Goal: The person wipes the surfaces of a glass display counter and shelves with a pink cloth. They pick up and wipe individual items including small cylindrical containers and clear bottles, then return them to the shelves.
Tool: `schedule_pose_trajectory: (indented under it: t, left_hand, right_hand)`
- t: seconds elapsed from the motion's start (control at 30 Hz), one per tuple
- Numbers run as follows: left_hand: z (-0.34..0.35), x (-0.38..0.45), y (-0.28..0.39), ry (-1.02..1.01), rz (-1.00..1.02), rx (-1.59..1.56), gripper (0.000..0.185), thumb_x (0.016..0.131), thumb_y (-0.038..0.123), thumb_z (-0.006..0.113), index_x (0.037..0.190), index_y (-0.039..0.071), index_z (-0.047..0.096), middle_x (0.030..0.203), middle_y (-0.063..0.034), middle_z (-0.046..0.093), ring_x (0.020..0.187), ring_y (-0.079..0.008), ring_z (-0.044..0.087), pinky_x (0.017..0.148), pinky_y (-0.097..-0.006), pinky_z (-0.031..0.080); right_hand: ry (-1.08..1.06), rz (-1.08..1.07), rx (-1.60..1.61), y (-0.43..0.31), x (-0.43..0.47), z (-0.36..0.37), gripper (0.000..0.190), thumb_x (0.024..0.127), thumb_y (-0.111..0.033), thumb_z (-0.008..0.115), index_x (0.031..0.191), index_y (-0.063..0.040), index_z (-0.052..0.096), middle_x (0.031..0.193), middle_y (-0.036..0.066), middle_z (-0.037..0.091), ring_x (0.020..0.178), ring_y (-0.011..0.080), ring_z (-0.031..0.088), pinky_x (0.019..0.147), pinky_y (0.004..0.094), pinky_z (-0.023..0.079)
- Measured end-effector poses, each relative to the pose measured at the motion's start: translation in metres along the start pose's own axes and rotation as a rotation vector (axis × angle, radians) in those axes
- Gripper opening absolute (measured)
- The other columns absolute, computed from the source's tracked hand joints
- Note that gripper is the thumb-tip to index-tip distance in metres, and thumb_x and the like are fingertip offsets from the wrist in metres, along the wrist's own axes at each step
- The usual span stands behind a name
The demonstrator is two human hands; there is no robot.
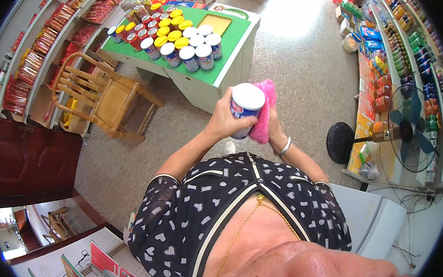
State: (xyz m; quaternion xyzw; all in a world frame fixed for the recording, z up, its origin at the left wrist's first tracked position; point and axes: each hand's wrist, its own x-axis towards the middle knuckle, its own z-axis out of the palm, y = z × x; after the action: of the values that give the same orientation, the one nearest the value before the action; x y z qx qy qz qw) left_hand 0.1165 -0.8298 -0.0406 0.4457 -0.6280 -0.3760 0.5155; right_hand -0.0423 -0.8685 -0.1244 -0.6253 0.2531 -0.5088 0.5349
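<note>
A blue can with a white lid point(248, 96) is gripped from its left side by my left hand point(225, 116), the thumb across its front. My right hand point(274, 124) presses a pink cloth point(265, 113) against the can's right side; the cloth hides most of its fingers. Beyond them stands a desk with a green top point(234, 47). Grouped upright on it are blue cans with white lids point(190, 59), cans with yellow lids point(174, 36) and red cans point(133, 41). A yellow tray point(216, 23) lies behind the white-lidded cans.
A bamboo armchair point(113, 102) stands left of the desk, before shelves of packaged goods point(30, 67). At the right, a standing fan point(406, 129) is near shelves of bottles point(398, 52). A white cabinet or appliance point(356, 210) is close by my right elbow.
</note>
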Motion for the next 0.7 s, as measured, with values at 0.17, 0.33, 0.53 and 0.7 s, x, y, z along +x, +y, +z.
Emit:
schedule_pose_trajectory:
  t: [0.17, 0.33, 0.53, 0.7]
  left_hand:
    - [-0.005, 0.058, -0.058, 0.241, 0.005, -0.071, 0.067, 0.061, 0.026, 0.080, 0.111, -0.003, 0.047, 0.102, -0.0139, 0.057, 0.095, -0.0224, 0.058, 0.085, -0.0339, 0.047]
    - [-0.025, 0.068, -0.146, 0.511, -0.162, 0.168, 0.064, 0.064, 0.025, 0.081, 0.112, -0.001, 0.048, 0.107, -0.0142, 0.049, 0.100, -0.0265, 0.052, 0.088, -0.0368, 0.043]
    - [-0.037, 0.089, -0.218, 0.713, -0.304, 0.354, 0.062, 0.065, 0.024, 0.081, 0.112, -0.001, 0.048, 0.108, -0.0163, 0.048, 0.105, -0.0319, 0.051, 0.088, -0.0405, 0.043]
    - [-0.029, 0.104, -0.270, 0.891, -0.197, 0.287, 0.067, 0.064, 0.012, 0.080, 0.120, 0.000, 0.046, 0.114, -0.0158, 0.053, 0.108, -0.0284, 0.053, 0.093, -0.0381, 0.042]
  right_hand:
    - [0.212, 0.348, 0.298, 0.039, -0.004, 0.004, 0.030, 0.096, -0.022, 0.053, 0.119, -0.001, 0.056, 0.106, 0.007, 0.061, 0.094, 0.0152, 0.058, 0.080, 0.0312, 0.047]
    - [0.124, 0.481, -0.045, 0.062, -0.003, -0.042, 0.021, 0.095, -0.021, 0.055, 0.096, -0.004, 0.065, 0.075, -0.004, 0.060, 0.066, 0.0049, 0.053, 0.057, 0.0236, 0.043]
    - [0.265, 0.596, -0.073, 0.115, 0.006, -0.130, 0.022, 0.096, -0.024, 0.055, 0.090, -0.006, 0.064, 0.075, -0.005, 0.058, 0.065, 0.0055, 0.052, 0.056, 0.0240, 0.042]
    - [0.154, 0.507, -0.157, 0.131, 0.056, -0.169, 0.030, 0.097, -0.025, 0.052, 0.072, -0.007, 0.054, 0.068, -0.007, 0.048, 0.062, 0.0047, 0.043, 0.054, 0.0258, 0.037]
